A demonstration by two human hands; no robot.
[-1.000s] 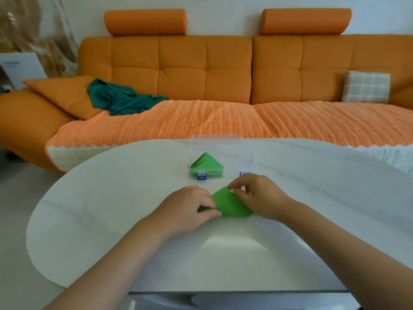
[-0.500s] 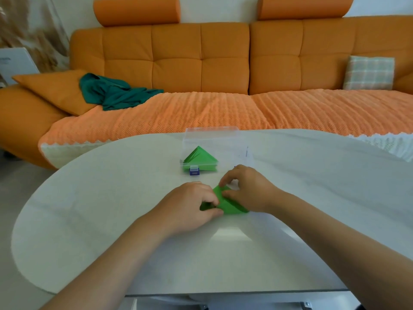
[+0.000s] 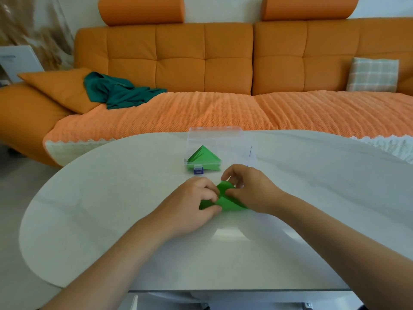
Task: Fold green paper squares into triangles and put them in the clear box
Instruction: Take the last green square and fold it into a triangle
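A green paper [image 3: 225,199] lies partly folded on the white table [image 3: 111,209], between my two hands. My left hand [image 3: 194,198] pinches its left side with curled fingers. My right hand [image 3: 250,189] pinches the right side and lifts the upper corner a little off the table. Just behind them stands the clear box [image 3: 216,142] with its lid open; several folded green triangles [image 3: 204,161] lie stacked in its left half. A blue latch [image 3: 198,170] sits on the box's front edge.
An orange sofa [image 3: 223,63] fills the background beyond the table. On it lie a dark green cloth [image 3: 118,92], an orange cushion [image 3: 60,88] and a checked pillow [image 3: 373,74].
Both hands have closed in on the paper. The right hand has raised the paper's upper corner and its fingers curl more. The camera has tilted slightly.
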